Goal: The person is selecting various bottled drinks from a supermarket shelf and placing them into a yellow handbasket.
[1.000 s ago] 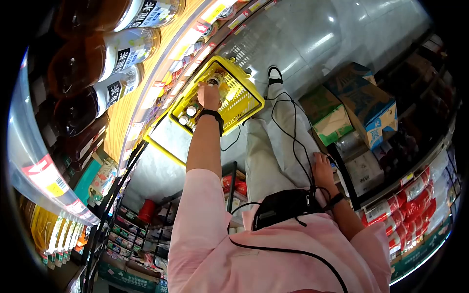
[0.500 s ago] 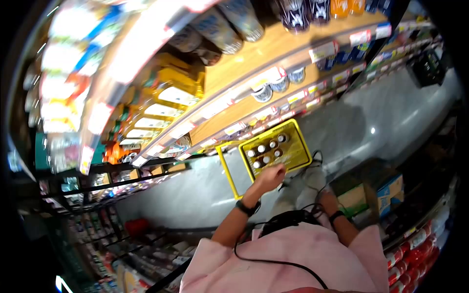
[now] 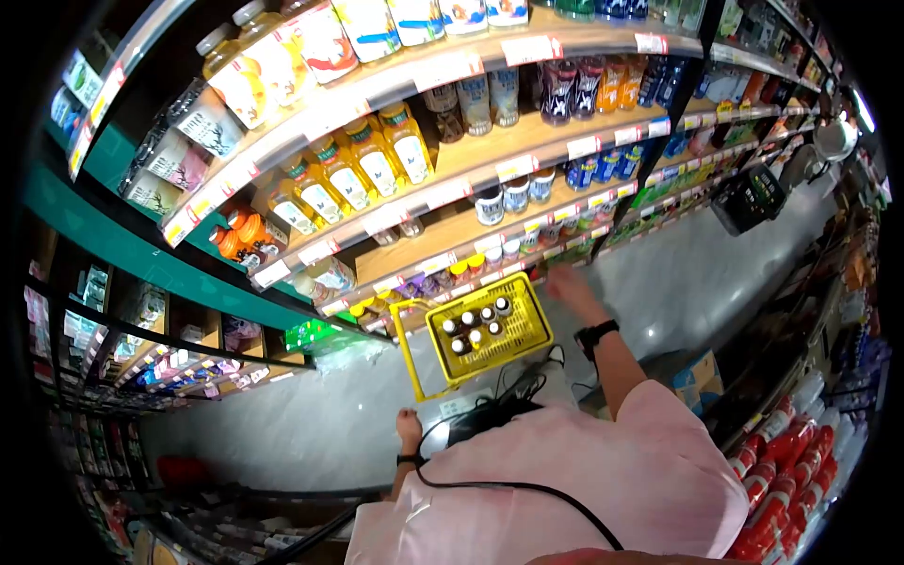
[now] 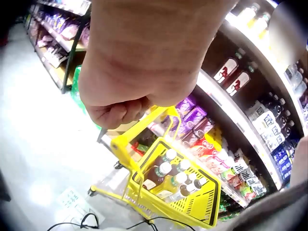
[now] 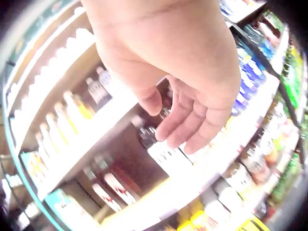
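Observation:
The yellow shopping basket point(image 3: 537, 334) stands on the floor before the shelves. Several bottles point(image 4: 153, 175) with white caps stand inside it, some dark, some yellowish. My left hand point(image 3: 409, 429) is near the end of the basket's yellow handle point(image 3: 409, 363); in the left wrist view its fingers are folded toward the palm, with the handle passing below them and nothing visible in the grasp. My right hand point(image 5: 183, 91) is stretched out beyond the basket, blurred in the head view. Its fingers are relaxed and hold nothing; shelved bottles point(image 5: 168, 159) appear behind them.
Drink shelves point(image 3: 527, 132) curve across the front, with yellow bottles point(image 3: 358, 169) and white-and-blue cups point(image 3: 515, 195). At right rear is a black basket point(image 3: 749, 200). Cardboard boxes point(image 3: 699, 379) and red packs point(image 3: 786, 480) line my right side. A cable point(image 3: 527, 488) crosses my shirt.
My left hand, which reached down into the basket, has drawn back toward me beside the handle. My right hand has left my thigh and moved forward. The view has lifted toward the shelves.

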Action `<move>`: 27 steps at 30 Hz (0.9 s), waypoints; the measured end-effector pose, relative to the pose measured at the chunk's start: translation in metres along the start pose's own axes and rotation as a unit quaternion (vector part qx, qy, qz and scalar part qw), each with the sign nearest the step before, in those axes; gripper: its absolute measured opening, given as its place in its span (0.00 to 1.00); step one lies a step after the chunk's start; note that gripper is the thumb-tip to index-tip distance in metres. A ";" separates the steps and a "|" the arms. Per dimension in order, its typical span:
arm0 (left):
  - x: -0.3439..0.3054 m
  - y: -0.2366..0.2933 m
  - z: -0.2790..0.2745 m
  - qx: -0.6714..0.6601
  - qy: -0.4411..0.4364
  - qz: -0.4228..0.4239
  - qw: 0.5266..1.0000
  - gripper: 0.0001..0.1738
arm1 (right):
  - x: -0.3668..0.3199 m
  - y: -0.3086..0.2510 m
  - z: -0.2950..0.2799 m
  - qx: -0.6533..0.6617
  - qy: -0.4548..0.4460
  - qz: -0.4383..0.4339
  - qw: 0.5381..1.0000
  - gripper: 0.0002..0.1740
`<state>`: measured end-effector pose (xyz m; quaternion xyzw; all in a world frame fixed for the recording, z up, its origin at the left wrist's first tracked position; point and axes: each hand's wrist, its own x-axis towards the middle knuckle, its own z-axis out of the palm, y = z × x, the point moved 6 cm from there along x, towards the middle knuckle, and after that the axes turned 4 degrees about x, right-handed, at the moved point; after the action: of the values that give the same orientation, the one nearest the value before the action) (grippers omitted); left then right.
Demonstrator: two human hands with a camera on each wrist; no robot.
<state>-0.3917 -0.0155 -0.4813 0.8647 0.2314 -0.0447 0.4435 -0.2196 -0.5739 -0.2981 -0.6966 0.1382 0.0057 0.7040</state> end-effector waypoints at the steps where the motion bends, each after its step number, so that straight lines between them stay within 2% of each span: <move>1: -0.014 0.001 -0.004 0.056 0.024 0.000 0.998 0.11 | 0.025 -0.049 -0.005 0.017 0.050 -0.055 0.997 0.13; 2: -0.006 -0.045 0.011 0.038 0.013 -0.075 0.996 0.10 | 0.046 -0.104 -0.002 0.031 0.042 -0.106 0.993 0.15; 3: -0.011 -0.060 0.019 0.010 -0.047 -0.129 0.991 0.10 | 0.042 -0.171 0.009 0.067 0.063 -0.196 0.976 0.12; 4: -0.017 -0.065 0.025 -0.044 -0.127 -0.144 0.980 0.09 | 0.060 -0.215 0.020 0.120 -0.046 -0.213 0.969 0.16; 5: -0.026 -0.055 0.026 -0.068 -0.173 -0.180 0.966 0.09 | 0.072 -0.255 0.032 0.080 -0.002 -0.214 0.974 0.19; 6: -0.040 -0.043 0.026 -0.091 -0.217 -0.215 0.948 0.09 | 0.096 -0.280 0.036 0.079 0.003 -0.200 0.977 0.23; 7: -0.048 -0.032 0.026 -0.103 -0.249 -0.213 0.939 0.10 | 0.106 -0.314 0.043 0.045 -0.023 -0.229 0.972 0.28; 8: -0.052 -0.021 0.025 -0.116 -0.278 -0.210 0.930 0.11 | 0.147 -0.320 0.039 0.038 0.023 -0.242 0.969 0.34; 9: -0.055 -0.011 0.024 -0.111 -0.295 -0.218 0.924 0.10 | 0.179 -0.330 0.033 -0.039 0.102 -0.260 0.959 0.36; 10: -0.048 -0.038 0.035 -0.227 -0.327 -0.207 0.894 0.09 | 0.204 -0.335 0.026 -0.114 0.181 -0.277 0.937 0.38; 11: -0.050 -0.018 0.029 -0.142 -0.318 -0.223 0.910 0.10 | 0.228 -0.337 0.024 -0.129 0.191 -0.307 0.924 0.45; 12: -0.050 -0.011 0.028 -0.096 -0.306 -0.208 0.924 0.10 | 0.218 -0.352 0.031 -0.134 0.207 -0.365 0.898 0.50; 14: -0.057 0.000 0.022 -0.107 -0.288 -0.200 0.930 0.11 | 0.227 -0.351 0.035 -0.107 0.210 -0.346 0.908 0.55; 15: -0.063 -0.003 0.020 -0.112 -0.287 -0.202 0.930 0.11 | 0.234 -0.348 0.036 -0.097 0.212 -0.367 0.900 0.57; 16: -0.064 -0.005 0.020 -0.112 -0.285 -0.206 0.929 0.11 | 0.244 -0.346 0.033 -0.097 0.211 -0.367 0.901 0.57; 19: -0.070 -0.017 0.020 -0.113 -0.280 -0.221 0.927 0.11 | 0.257 -0.345 0.032 -0.210 0.239 -0.376 0.870 0.56; 20: -0.072 -0.022 0.018 -0.113 -0.277 -0.223 0.928 0.11 | 0.256 -0.353 0.034 -0.225 0.242 -0.423 0.844 0.54; 23: -0.078 -0.023 0.015 -0.111 -0.274 -0.228 0.927 0.11 | 0.273 -0.363 0.040 -0.328 0.212 -0.429 0.814 0.50; 24: -0.080 -0.023 0.016 -0.113 -0.275 -0.233 0.926 0.11 | 0.268 -0.368 0.041 -0.365 0.219 -0.445 0.788 0.49; 27: -0.087 -0.027 0.015 -0.103 -0.282 -0.233 0.925 0.11 | 0.252 -0.365 0.031 -0.279 0.212 -0.370 0.861 0.47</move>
<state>-0.4791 -0.0454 -0.4858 0.6875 0.2946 -0.3648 0.5545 0.1020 -0.6010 0.0085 -0.8480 0.0088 -0.3646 0.3847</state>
